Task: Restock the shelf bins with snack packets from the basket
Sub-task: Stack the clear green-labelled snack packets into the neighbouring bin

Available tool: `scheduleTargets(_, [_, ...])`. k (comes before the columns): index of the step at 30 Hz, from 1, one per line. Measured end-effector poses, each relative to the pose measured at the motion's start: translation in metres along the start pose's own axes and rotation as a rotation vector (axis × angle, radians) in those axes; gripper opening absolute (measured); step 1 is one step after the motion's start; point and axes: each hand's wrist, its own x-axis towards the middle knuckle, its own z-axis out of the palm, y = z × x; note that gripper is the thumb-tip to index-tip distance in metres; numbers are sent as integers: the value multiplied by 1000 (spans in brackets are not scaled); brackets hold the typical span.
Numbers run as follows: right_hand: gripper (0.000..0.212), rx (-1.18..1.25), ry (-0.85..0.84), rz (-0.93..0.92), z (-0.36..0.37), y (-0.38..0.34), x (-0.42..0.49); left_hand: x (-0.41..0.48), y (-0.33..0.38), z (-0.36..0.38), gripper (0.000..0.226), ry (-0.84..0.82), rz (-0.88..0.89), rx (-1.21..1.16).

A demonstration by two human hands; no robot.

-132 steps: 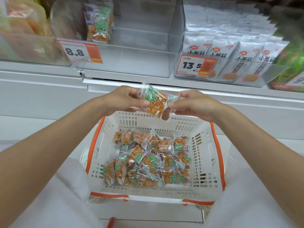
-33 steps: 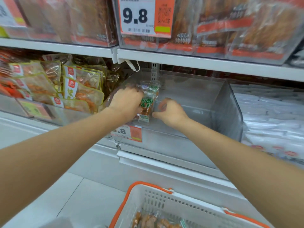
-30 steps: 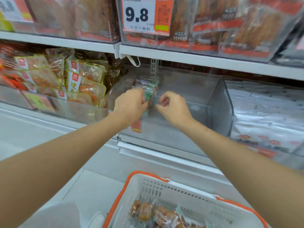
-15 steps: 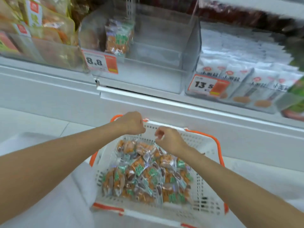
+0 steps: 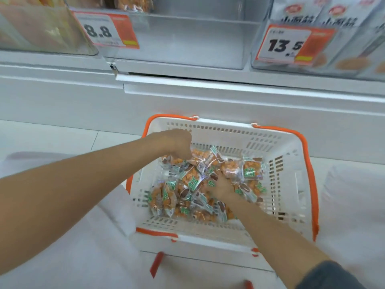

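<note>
A white basket [image 5: 281, 142] with orange handles stands on the floor below the shelf. It holds several clear snack packets [image 5: 187, 184] of orange pieces with green labels. My left hand [image 5: 177, 142] reaches in at the far left of the pile, its fingers curled down onto a packet. My right hand [image 5: 221, 187] is sunk in the middle of the pile, its fingertips hidden among packets. Above, the clear shelf bin [image 5: 187, 44] with the 8.8 price tag [image 5: 104, 31] shows a few of the same packets [image 5: 135, 3] at its back left.
A bin of white packets [image 5: 337, 15] with a 13.5 tag [image 5: 285, 45] stands to the right. Another clear bin [image 5: 41, 28] of packets is to the left. The white shelf ledge [image 5: 208, 84] juts out above the basket.
Both hands left the packets standing in the 8.8 bin and came down. They have gone from the basket's far rim into the pile of packets.
</note>
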Motion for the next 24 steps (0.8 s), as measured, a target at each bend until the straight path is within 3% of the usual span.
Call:
scheduleTargets(1, [83, -20, -6, 20, 0, 3, 1, 0, -1, 0, 17, -12, 2, 0])
scheduleTargets(3, [31, -65, -46, 52, -5, 3, -4, 2, -3, -1, 16, -14, 5, 8])
scheduleTargets(4, [22, -51, -57, 69, -4, 5, -6, 2, -4, -2, 18, -10, 3, 12])
scheduleTargets(8, [29, 180, -165, 110, -26, -9, -30, 1, -4, -6, 26, 0, 15, 12])
scheduleTargets(10, [24, 146, -179, 37, -60, -24, -42, 0, -3, -9, 32, -12, 12, -2])
scheduleTargets(12, [32, 85, -191, -30, -96, -48, -58, -1, -4, -10, 38, -19, 10, -64])
scheduleTargets(14, [48, 137, -201, -88, -129, -73, -75, -3, -6, -12, 55, -52, 10, -152])
scheduleTargets(17, [52, 328, -211, -221, -165, -104, -114, -11, -2, -16, 86, -146, 69, -335])
scheduleTargets(18, [50, 388, -213, -257, -173, -111, -124, -14, 0, -18, 81, -178, 105, -388])
scheduleTargets(21, [45, 482, -208, -338, -184, -121, -137, -17, -3, -22, 36, -172, 222, -523])
scheduleTargets(24, [43, 490, -206, -373, -189, -122, -139, -16, -9, -26, 33, -98, 273, -570])
